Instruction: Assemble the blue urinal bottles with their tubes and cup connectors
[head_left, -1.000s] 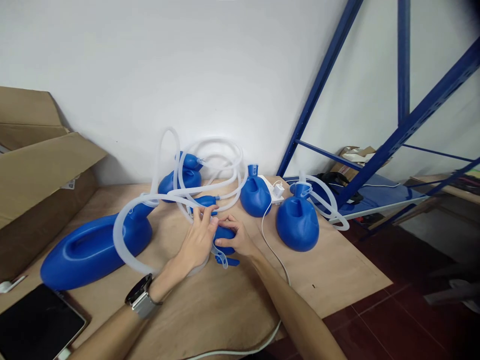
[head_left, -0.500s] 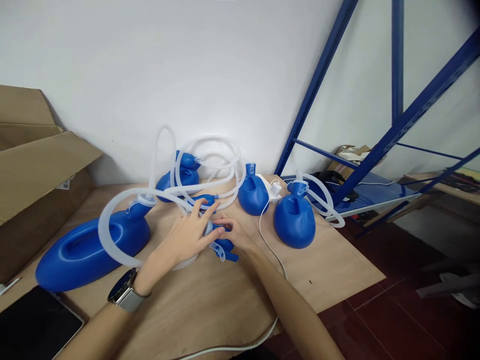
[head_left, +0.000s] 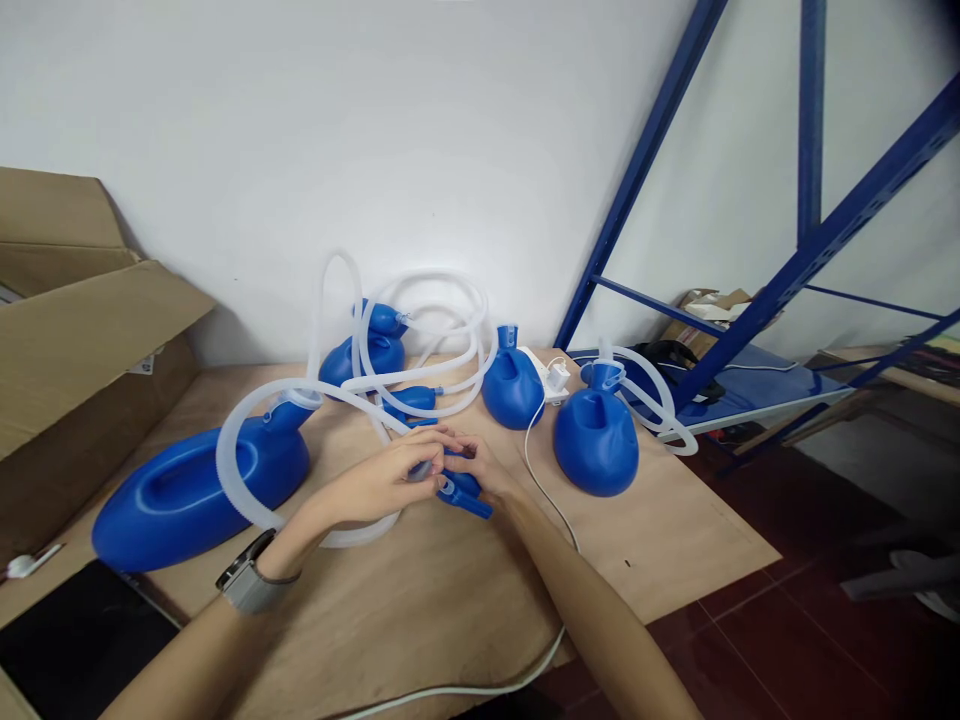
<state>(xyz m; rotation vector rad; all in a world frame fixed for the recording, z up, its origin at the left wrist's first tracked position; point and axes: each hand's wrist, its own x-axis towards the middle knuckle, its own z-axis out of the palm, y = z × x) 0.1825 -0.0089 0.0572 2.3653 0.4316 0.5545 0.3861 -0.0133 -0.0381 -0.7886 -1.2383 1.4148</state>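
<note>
My left hand (head_left: 390,480) and my right hand (head_left: 480,468) meet at the middle of the wooden table (head_left: 450,600). Both close their fingers around a small blue bulb-shaped piece (head_left: 465,492) and the end of a translucent white hose (head_left: 240,440). That hose loops left and back to the neck of a large blue elongated vessel (head_left: 195,490). A watch sits on my left wrist (head_left: 251,575).
Three more blue vessels stand behind: one at the back (head_left: 364,350), one (head_left: 511,385) in the middle, one (head_left: 596,440) at the right, tangled with white hoses. A white charger and cable (head_left: 555,378) run off the table edge. Cardboard box (head_left: 67,330) left, blue shelving frame (head_left: 750,300) right, dark tablet (head_left: 82,630) near left.
My left hand turned from lying flat over the hose to curling round its end beside the blue piece. The right hand shifted slightly, keeping hold of the blue piece.
</note>
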